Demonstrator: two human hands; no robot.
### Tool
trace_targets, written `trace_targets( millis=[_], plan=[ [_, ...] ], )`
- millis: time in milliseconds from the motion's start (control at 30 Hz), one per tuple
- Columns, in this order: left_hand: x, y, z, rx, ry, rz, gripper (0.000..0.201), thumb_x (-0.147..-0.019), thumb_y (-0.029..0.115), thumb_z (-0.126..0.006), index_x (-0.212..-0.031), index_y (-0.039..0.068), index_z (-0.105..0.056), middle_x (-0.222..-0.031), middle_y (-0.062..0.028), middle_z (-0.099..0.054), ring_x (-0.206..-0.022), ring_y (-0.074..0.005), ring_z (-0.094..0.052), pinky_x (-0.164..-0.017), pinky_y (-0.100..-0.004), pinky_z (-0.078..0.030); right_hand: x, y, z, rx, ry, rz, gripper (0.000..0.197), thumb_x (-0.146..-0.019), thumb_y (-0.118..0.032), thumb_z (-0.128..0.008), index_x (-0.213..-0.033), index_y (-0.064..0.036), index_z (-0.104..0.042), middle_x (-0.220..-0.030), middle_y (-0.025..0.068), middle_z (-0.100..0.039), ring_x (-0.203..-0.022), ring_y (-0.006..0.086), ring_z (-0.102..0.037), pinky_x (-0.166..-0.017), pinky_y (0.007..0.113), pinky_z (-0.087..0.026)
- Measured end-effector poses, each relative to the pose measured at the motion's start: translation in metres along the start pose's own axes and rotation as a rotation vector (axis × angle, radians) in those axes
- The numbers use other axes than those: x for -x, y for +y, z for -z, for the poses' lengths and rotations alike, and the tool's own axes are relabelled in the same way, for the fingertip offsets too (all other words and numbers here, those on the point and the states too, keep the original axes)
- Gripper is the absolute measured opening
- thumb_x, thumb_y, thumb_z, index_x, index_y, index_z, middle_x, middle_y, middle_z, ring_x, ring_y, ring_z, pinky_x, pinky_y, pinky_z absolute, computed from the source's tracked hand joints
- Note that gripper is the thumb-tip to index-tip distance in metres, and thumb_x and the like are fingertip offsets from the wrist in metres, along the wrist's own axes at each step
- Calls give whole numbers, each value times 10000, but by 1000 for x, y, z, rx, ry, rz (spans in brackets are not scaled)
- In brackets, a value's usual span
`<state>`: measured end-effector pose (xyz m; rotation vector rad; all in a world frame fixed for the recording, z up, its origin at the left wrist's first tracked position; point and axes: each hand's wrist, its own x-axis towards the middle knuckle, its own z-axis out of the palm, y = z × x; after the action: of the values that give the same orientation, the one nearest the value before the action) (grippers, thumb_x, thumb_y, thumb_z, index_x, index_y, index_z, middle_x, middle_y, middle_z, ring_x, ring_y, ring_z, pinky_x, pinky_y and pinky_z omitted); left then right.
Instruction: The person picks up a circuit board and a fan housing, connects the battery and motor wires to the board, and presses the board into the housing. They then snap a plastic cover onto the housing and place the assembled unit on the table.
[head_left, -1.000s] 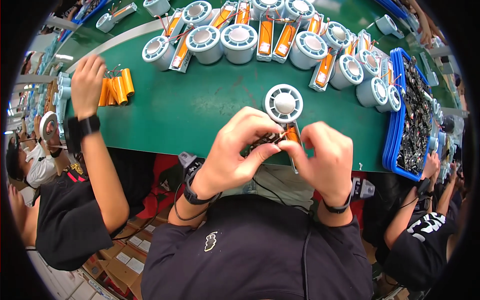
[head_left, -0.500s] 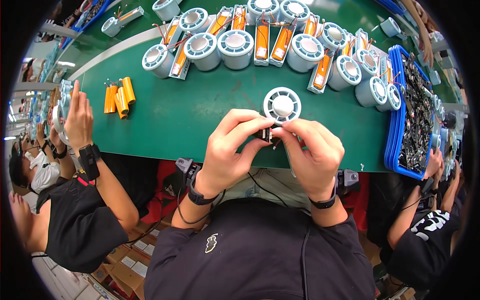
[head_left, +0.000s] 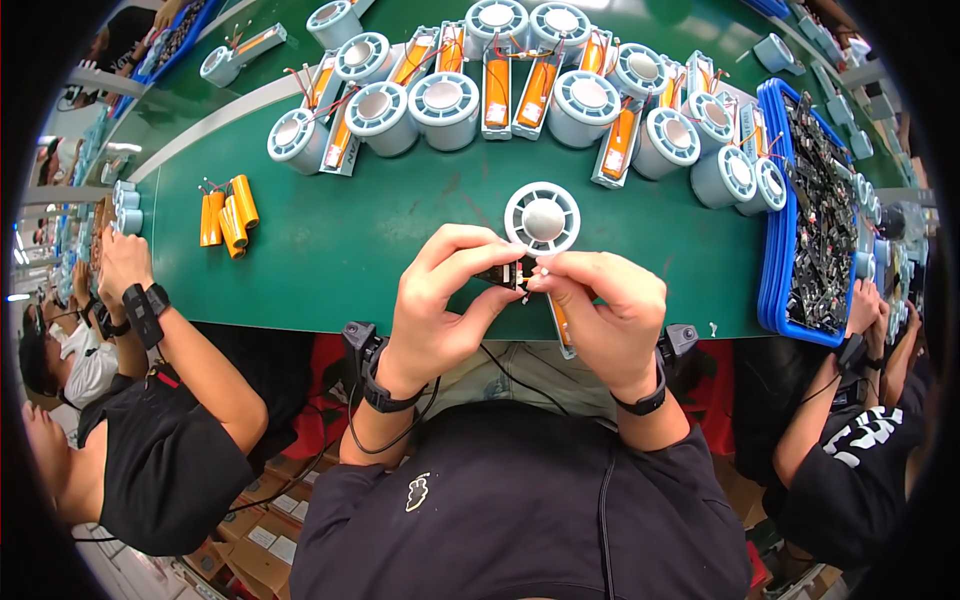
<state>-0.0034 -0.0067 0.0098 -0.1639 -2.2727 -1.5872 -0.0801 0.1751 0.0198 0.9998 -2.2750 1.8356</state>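
Observation:
My left hand (head_left: 445,305) pinches a small black circuit board (head_left: 506,273) with a white connector at its edge. Close against it, my right hand (head_left: 610,305) has thumb and forefinger pressed together on a small wire plug (head_left: 541,271), largely covered by the fingertips. Just beyond my fingers lies a pale blue handheld fan (head_left: 542,219), its round grille and silver centre facing up. Below my right hand, part of its open handle shows an orange battery (head_left: 561,322); the rest of the handle is hidden.
Several similar fans (head_left: 444,110) with open handles and orange batteries line the far side of the green table (head_left: 330,250). Loose orange cells (head_left: 231,218) lie at left. Stacked blue trays (head_left: 775,250) hold black parts (head_left: 822,230) at right. Co-workers sit on both sides.
My hands stay together at the board, and the plug and connector show more between the fingertips. The left co-worker's raised hand has come down. The whole view has shifted slightly.

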Motion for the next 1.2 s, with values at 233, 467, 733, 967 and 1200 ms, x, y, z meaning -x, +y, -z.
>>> trace_targets(
  millis=[233, 467, 733, 967, 1200],
  plan=[
    [1, -3, -6, 47, 22, -32, 426, -766, -139, -776, -1161, 0, -694, -1137, -139, -630, -1044, -242, -656, -896, -339, -560, -8, 4, 4, 180, -92, 222, 211, -796, 128, -710, -969, 11, -743, -865, 141, -757, -674, 259, -728, -612, 313, -571],
    [-4, -2, -11, 16, 61, -95, 456, -724, -125, -787, -1143, 43, -724, -1094, -115, -672, -960, -267, -694, -797, -356, -602, -6, 5, 1, 146, -77, 258, 209, -783, 121, -698, -966, 27, -733, -867, 142, -753, -705, 277, -740, -607, 323, -569],
    [-2, -5, -21, -185, 205, -287, 394, -702, -84, -824, -1067, 52, -766, -1028, -90, -697, -907, -255, -692, -751, -361, -597, -4, -14, 1, 11, -105, 92, 197, -797, 92, -728, -984, 31, -741, -753, 102, -716, -514, 148, -626, -513, 272, -475],
    [-5, -6, -21, -249, 247, -390, 362, -689, -75, -830, -1022, 59, -782, -988, -74, -707, -879, -244, -688, -733, -365, -588, 2, -8, -3, 43, -49, 70, 178, -803, 59, -767, -976, 27, -740, -738, 80, -684, -489, 109, -572, -489, 272, -431],
    [-5, 2, -12, -349, 275, -157, 434, -696, -151, -802, -1086, 34, -756, -1041, -110, -680, -915, -249, -699, -794, -359, -608, 3, -25, -3, 371, -134, 126, 177, -783, 44, -801, -941, 16, -727, -956, 120, -686, -644, 149, -654, -542, 290, -481]
  ],
)
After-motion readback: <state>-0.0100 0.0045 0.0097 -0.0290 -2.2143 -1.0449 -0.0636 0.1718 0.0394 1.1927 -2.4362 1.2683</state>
